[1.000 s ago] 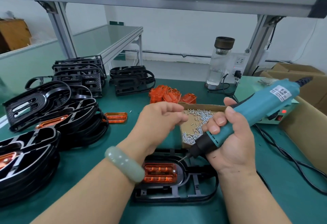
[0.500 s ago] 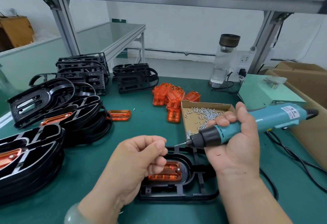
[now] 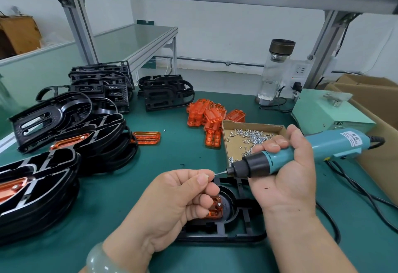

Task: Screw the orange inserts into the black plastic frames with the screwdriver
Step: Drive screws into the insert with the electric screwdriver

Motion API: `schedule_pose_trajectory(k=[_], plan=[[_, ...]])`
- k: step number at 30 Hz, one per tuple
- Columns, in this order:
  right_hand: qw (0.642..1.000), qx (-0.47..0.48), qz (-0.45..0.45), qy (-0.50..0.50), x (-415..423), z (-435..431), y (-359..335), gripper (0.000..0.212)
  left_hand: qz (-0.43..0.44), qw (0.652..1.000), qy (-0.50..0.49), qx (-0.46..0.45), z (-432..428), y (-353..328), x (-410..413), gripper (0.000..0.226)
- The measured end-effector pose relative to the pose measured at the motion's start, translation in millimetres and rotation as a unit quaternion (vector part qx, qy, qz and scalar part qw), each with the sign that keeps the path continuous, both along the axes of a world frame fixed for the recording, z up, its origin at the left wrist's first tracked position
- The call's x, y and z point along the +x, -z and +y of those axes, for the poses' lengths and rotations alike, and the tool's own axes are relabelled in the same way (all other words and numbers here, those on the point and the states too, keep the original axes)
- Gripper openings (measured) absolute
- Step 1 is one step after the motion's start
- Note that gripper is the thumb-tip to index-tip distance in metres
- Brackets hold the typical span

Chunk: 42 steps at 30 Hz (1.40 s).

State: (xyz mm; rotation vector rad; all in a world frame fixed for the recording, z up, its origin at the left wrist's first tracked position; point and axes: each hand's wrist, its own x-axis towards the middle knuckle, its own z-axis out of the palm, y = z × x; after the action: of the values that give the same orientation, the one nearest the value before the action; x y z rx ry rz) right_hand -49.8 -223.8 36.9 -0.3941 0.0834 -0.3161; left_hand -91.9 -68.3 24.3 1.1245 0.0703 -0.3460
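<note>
- Screwdriver (image 3: 301,154) has been swung down from a steep tilt to near-level over the last second. The left hand (image 3: 183,203) has been drawn back from the screw box (image 3: 258,125) to the bit tip.
- One screw (image 3: 208,175) is pinched between left thumb and forefinger, right at the bit tip; actual contact cannot be told. The other left fingers are curled.
- The screwdriver barrel is gripped in the right hand (image 3: 286,178).
- Judged: the screw is being loaded onto the bit, and driving is not yet begun.
- Black frame (image 3: 226,233) lies flat on the mat at 6 o'clock, under both hands. An orange insert (image 3: 215,209) is seated in it, mostly hidden by the left fingers.
- Counted there: 1 frame, 1 insert, 1 screw head (image 3: 219,203) already in it.
- From the frame, 1 loose insert (image 3: 146,137) is seen at 10 o'clock. The insert pile (image 3: 206,115) at 12 o'clock holds roughly seven; overlap blocks an exact count.
- Screws in the box at 1 o'clock are too many to count.
- 2 finished stacks (image 3: 43,197) lie at 9 o'clock and 3 groups of bare frames (image 3: 165,95) at 10–11 o'clock.
</note>
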Motion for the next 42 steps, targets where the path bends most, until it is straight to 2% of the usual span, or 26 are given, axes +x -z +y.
schedule_pose_trajectory(k=[3, 7, 13, 17, 24, 32, 35, 37, 39, 42], plan=[[1.0, -0.008, 0.0, -0.003, 0.2, 0.7, -0.1, 0.004, -0.003, 1.0, -0.002, 0.003, -1.4, -0.2, -0.4, 0.013], [1.0, -0.02, -0.008, -0.006, -0.2, 1.4, -2.0, 0.02, -0.009, 1.0, -0.01, 0.013, -2.1, 0.0, -0.9, 0.013], [0.999, -0.032, -0.017, -0.005, -0.9, 1.6, -1.4, 0.026, -0.024, 0.998, -0.027, 0.05, -4.7, 1.4, -1.6, 0.014], [0.999, -0.043, -0.028, -0.002, -1.4, 3.4, -1.8, 0.023, -0.048, 0.993, -0.046, 0.093, -5.7, 1.0, -1.8, 0.011], [0.997, -0.056, -0.058, 0.002, -4.6, 7.0, -2.3, 0.016, -0.136, 0.964, -0.086, 0.213, -4.8, -0.4, -3.0, 0.023], [0.997, -0.054, -0.051, 0.019, -4.3, 3.9, -3.8, 0.016, -0.169, 0.955, -0.08, 0.229, -3.4, -0.9, -2.0, 0.011], [0.997, -0.053, -0.046, 0.02, -4.4, 2.3, -4.1, 0.018, -0.169, 0.955, -0.086, 0.227, 6.7, 1.3, 1.9, 0.018], [0.997, -0.055, -0.042, 0.02, -4.3, 0.2, -3.6, 0.013, -0.18, 0.94, -0.101, 0.27, 19.7, 3.8, 5.4, 0.019], [0.997, -0.056, -0.04, 0.019, -3.9, -1.3, -2.8, 0.011, -0.198, 0.904, -0.101, 0.365, 35.7, 7.2, 8.1, 0.023], [0.997, -0.064, -0.034, 0.018, -2.8, -1.2, -2.1, 0.018, -0.181, 0.861, -0.019, 0.474, 53.0, 12.9, 9.8, 0.027]])
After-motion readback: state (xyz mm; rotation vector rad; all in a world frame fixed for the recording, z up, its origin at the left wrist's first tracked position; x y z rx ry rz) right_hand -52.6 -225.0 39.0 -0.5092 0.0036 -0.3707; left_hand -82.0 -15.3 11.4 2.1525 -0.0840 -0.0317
